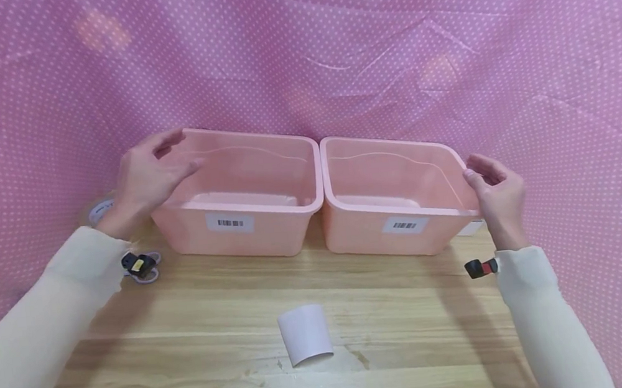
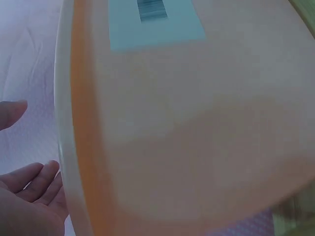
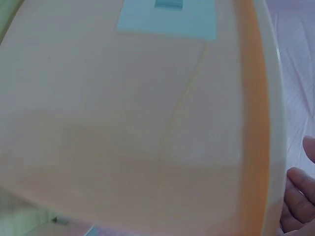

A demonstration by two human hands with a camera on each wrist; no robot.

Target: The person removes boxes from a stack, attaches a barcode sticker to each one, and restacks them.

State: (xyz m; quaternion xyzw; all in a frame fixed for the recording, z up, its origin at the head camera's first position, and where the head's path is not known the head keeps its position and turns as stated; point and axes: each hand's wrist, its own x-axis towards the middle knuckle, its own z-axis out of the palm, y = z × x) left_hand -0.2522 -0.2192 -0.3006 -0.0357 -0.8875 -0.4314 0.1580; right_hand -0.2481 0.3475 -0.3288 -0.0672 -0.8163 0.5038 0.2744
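Observation:
Two pink plastic bins stand side by side in the head view, the left bin (image 1: 248,244) and the right bin (image 1: 372,240). Each bears a white barcode label on its front. My left hand (image 1: 146,175) is at the left bin's outer end, thumb spread away from the fingers. At the outer end of the right bin is my right hand (image 1: 501,197), its fingers slightly bent beside the rim. Both wrist views show a bin wall close up, with left fingers (image 2: 42,184) and right fingers (image 3: 299,199) next to the rim. Neither hand visibly pinches a rim.
A curved white piece (image 1: 306,334), like card, lies on the wooden table (image 1: 217,328) near the front. On the left are a roll of tape (image 1: 100,211) and a looped pale cord (image 1: 149,276). A pink dotted cloth (image 1: 274,47) surrounds the table.

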